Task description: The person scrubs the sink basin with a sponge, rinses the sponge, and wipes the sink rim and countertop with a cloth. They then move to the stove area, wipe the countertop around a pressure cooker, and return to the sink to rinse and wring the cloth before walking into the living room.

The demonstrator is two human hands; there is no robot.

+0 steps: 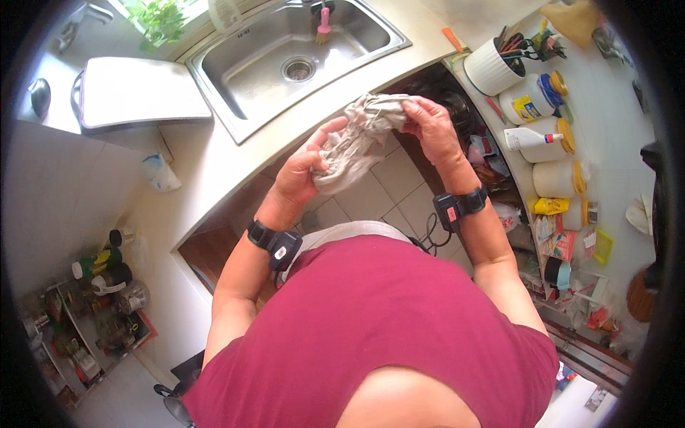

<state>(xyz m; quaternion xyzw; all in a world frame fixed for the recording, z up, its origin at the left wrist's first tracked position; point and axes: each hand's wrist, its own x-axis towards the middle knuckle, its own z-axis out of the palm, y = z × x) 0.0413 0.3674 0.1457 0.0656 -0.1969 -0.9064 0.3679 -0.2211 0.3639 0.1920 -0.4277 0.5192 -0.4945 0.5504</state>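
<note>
A crumpled, greyish cleaning cloth (pixel 356 147) hangs between my two hands, just in front of the counter's front edge. My left hand (pixel 305 163) grips its lower left end, the thumb lying on top of the fabric. With thumb and fingers, my right hand (pixel 431 125) pinches the upper right end. Beyond the cloth lies a stainless steel sink (pixel 251 88) set into the counter. Its drain strainer (pixel 298 69) shows, and a pink-handled brush (pixel 323 27) rests at the far side of the basin.
Left of the sink is a white-topped lidded box or board (pixel 144 93). A white ribbed utensil holder (pixel 489 67) and several yellow-lidded jars (pixel 554 179) line the right counter. An open cabinet space (pixel 460 107) lies below it. Bottles and a rack (pixel 88 326) stand at lower left.
</note>
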